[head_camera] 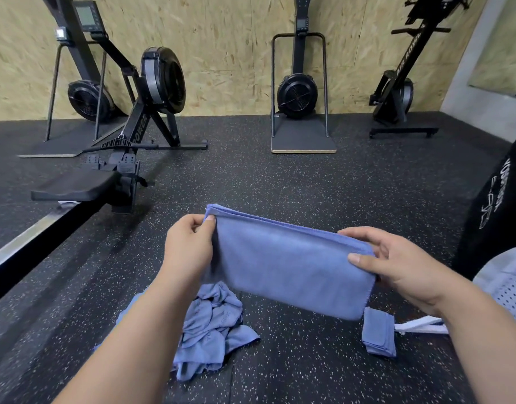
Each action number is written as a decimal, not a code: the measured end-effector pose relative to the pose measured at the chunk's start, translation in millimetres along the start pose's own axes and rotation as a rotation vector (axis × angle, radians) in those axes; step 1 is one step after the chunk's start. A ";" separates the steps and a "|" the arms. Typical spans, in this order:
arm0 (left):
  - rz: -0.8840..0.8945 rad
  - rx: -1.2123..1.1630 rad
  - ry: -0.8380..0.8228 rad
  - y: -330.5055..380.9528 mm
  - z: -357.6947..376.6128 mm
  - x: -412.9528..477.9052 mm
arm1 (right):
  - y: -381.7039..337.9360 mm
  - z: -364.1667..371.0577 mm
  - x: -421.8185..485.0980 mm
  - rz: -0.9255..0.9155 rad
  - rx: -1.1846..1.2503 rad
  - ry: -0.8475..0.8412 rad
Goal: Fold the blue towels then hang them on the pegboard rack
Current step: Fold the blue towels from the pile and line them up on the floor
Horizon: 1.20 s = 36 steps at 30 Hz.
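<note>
Towel up in the air: folded blue terry towel (289, 266) stretched lengthwise between my hands, left hand (189, 246) pinching its far corner, right hand (396, 266) clamping the near end; crumpled blue towels (213, 328) wait on the floor below.

Left hand (189, 243) and right hand (396, 263) pinch opposite ends of a folded blue towel (289, 263) above the floor (280, 182); crumpled towels (210, 328) lie beneath

Towel (289, 266) soft matt cloth; floor (280, 176) speckled, probably rubber.
</note>
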<state>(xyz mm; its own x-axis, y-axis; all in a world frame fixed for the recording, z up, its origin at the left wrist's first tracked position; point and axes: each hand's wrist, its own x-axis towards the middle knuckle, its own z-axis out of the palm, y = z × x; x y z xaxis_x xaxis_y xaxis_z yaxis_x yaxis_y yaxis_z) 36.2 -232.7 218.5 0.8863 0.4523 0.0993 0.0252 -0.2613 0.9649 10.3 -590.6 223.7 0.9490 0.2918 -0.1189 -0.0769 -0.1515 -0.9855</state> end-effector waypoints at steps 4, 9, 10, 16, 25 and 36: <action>-0.095 -0.101 -0.021 -5.8 1.1 3.7 | -2.4 -1.5 -1.2 0.023 0.040 0.063; -0.042 -0.075 -0.072 -6.5 9.6 -2.8 | 0.2 1.8 3.0 -0.040 -0.230 0.312; -0.033 -0.066 -0.087 -8.5 10.8 -3.1 | 1.2 2.1 4.4 -0.050 -0.262 0.355; -0.164 -0.120 -0.099 -19.3 12.6 2.0 | 2.4 3.2 8.6 -0.046 -0.028 0.520; -0.236 -0.179 -0.192 -20.8 9.7 2.8 | 2.0 -7.2 5.4 -0.049 -0.035 0.514; 0.164 0.011 0.037 -13.7 12.0 -4.6 | -0.7 2.6 8.7 -0.190 -0.047 0.580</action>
<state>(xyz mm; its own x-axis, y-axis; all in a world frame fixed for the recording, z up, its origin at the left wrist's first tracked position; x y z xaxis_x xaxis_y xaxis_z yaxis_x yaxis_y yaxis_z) 37.3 -241.4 201.9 0.8616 0.4335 0.2641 -0.1130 -0.3434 0.9324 17.8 -585.4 223.1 0.9575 -0.2415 0.1574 0.1115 -0.1930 -0.9748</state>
